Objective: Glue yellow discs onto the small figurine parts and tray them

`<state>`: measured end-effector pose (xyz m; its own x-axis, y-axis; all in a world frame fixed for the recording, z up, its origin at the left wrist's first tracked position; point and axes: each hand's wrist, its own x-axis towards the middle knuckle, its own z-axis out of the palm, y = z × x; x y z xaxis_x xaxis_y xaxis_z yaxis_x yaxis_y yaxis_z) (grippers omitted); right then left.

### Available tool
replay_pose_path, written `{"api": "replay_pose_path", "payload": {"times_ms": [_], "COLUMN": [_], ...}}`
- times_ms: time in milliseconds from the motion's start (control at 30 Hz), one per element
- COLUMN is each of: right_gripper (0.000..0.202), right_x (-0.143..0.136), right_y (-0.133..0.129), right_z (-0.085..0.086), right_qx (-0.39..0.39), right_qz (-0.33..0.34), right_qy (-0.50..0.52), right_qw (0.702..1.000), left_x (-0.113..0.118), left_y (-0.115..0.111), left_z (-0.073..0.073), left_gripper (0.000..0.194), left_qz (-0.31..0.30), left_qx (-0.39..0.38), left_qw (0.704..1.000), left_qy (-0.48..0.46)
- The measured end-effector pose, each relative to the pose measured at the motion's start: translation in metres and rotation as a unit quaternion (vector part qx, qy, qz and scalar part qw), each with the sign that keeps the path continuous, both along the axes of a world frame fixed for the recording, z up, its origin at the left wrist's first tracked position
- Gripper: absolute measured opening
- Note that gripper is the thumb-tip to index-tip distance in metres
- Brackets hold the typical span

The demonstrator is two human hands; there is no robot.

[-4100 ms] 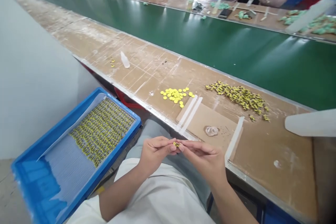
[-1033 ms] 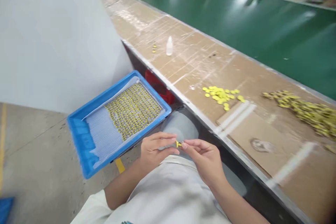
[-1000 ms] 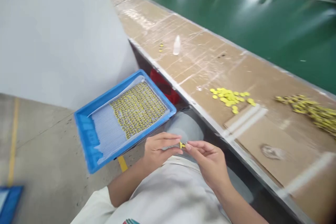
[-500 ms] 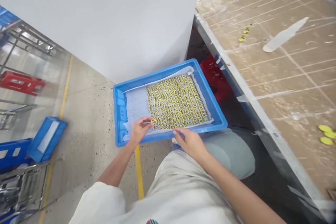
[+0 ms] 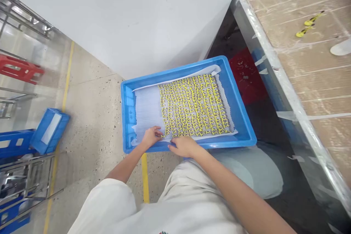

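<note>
A blue tray [image 5: 175,71] lined with a white ribbed sheet [image 5: 148,106] rests near my lap. Rows of small yellow-and-black pieces [image 5: 192,106] cover the middle and right of the sheet; its left part shows bare. My left hand [image 5: 151,137] is over the near edge of the sheet, fingers curled at the lower end of the leftmost row; whatever they pinch is too small to name. Just to the right, my right hand [image 5: 184,146] reaches over the tray's near rim, with thumb and fingers apart at the bottom of the rows.
A worktable [image 5: 312,62] with a few yellow pieces [image 5: 305,29] stands at the right. A white panel [image 5: 123,18] rises behind the tray. At the left are a red stool [image 5: 20,67], a small blue bin [image 5: 49,131] and metal racks [image 5: 35,179].
My right hand has moved left along the near rim, closer to my left hand. My left hand has shifted slightly right and down. The view has shifted, so the worktable appears farther right.
</note>
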<state>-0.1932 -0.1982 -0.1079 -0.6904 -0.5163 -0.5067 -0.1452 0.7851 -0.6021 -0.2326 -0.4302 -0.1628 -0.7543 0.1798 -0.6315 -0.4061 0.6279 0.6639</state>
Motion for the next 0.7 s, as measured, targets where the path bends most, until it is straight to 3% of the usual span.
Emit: {"api": "replay_pose_path", "payload": {"times_ms": [300, 700], "right_gripper": [0.044, 0.046], "right_x": [0.002, 0.005], "right_y": [-0.002, -0.003], "right_z": [-0.003, -0.004], "right_qx": [0.014, 0.017], "right_qz": [0.0, -0.02], "right_qy": [0.006, -0.002], "right_qw": [1.0, 1.0], "left_x": [-0.003, -0.002], "left_y": [0.006, 0.008], "left_z": [-0.019, -0.016], "left_gripper": [0.06, 0.051], "left_qz": [-0.022, 0.032], "left_qx": [0.002, -0.012], "left_qw": [0.999, 0.997], "left_qy": [-0.046, -0.066]}}
